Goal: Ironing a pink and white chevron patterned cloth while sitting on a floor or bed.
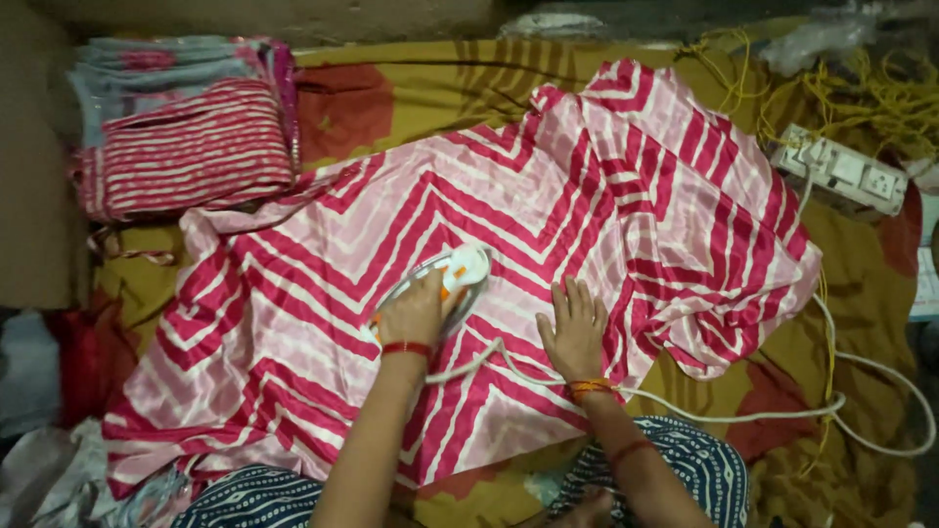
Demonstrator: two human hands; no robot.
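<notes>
Mid-press: left hand [416, 315] clamped on white iron [445, 282] atop pink chevron cloth [548, 215]; right hand [574, 328] flat, fingers apart, pinning fabric — nxt stroke needs cord [743, 416] kept off.

one iron [445, 281], two hands, one power strip [839, 174]

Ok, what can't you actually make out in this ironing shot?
- Head view: the iron handle and soleplate are hidden by the left hand and the iron's own body.
- The power strip is too small and dim to tell what is plugged in.
- The white cord is cut off near the right edge.
- The fabric under the right hand is covered.
</notes>
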